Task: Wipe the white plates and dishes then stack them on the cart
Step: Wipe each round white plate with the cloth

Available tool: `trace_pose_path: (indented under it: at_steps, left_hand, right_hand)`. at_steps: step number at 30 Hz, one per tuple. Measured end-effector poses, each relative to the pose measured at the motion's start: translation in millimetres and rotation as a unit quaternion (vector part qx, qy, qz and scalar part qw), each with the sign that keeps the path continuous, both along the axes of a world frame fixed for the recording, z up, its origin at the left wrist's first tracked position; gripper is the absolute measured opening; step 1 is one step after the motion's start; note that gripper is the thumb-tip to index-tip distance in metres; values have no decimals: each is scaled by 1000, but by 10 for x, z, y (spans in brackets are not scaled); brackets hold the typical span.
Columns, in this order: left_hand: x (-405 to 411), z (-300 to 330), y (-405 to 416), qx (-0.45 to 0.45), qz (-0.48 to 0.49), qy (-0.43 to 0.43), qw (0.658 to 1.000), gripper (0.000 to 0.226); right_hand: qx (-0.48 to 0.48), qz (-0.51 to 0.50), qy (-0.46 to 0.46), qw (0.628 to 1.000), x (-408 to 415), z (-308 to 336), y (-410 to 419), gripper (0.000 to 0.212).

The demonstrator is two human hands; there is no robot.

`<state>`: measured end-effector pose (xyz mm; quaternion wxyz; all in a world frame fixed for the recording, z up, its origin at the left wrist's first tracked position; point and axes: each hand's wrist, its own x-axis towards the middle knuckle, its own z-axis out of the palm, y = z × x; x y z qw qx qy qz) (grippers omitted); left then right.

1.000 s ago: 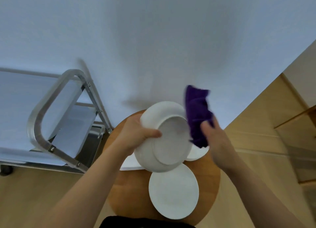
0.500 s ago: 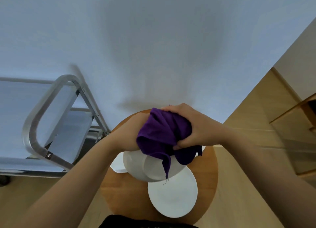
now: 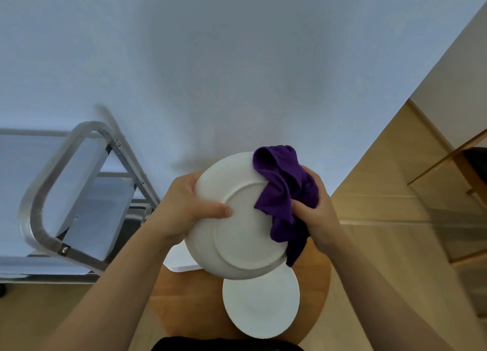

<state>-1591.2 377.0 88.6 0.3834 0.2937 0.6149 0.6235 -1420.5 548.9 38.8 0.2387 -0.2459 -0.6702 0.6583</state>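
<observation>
The left hand (image 3: 184,208) grasps the upturned plate (image 3: 237,219) at its left rim; the right hand (image 3: 315,213) clenches the purple cloth (image 3: 284,190) against its right edge, the cart (image 3: 66,192) lying leftward.

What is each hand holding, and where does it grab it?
The left hand grips the white plate by its left rim, thumb on the underside. The right hand bunches the purple cloth against the plate's right edge.

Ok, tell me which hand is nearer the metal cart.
Left. The left hand grips the raised plate's rim on the side facing the cart; the right hand, holding the purple cloth, is on the plate's far side.
</observation>
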Motion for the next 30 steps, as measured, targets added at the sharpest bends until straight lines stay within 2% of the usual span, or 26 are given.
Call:
trace_pose_path:
  at_steps: [2,5,7,9,11,13,15,17,20,24,26,28,30]
  left_hand:
    - [-7,-52,8,10,31,-22,999,50]
    - [41,-125,53,28,96,-70,992,45]
    - [156,-175,109,38,138,-99,985,48]
    - [323,-255,173,37,184,-136,973,52]
    - [463,-262,184,37,208,-144,967,46]
    - [503,-253,156,47,160,-155,974,53]
    - [389,-181,80,39,62,-208,975,59]
    - [220,-128,30,-29,-1,-286,958,79]
    - [131,-104,48,-59,-16,-325,944,72]
    - [153,-112,64,-28,1,-317,948,65]
    - [141,-107,51,-14,3,-308,951,55]
    - [128,-109,38,0,6,-304,953,42]
    - [158,-93,52,14,14,-298,954,44]
  right_hand:
    - [-43,-46,10,998,2,-116,-126,72]
    - [-125,-145,74,979,-26,-152,-293,66]
    - [-128,-180,70,973,-63,-151,-379,64]
    - [-171,-221,60,958,-84,-161,-481,71]
    - [-166,-246,46,954,-62,-164,-495,61]
    - [-146,-206,32,967,4,-126,-352,47]
    - [-168,-156,34,973,82,-47,-118,56]
    - [-150,-98,-12,984,128,55,83,68]
    - [-101,-29,-58,993,73,187,193,65]
    - [-103,-70,-25,992,25,219,140,57]
    - [-105,-106,-15,989,26,182,26,49]
    - [-97,-147,-37,984,26,151,-112,47]
    - [-73,-194,-72,976,11,111,-247,50]
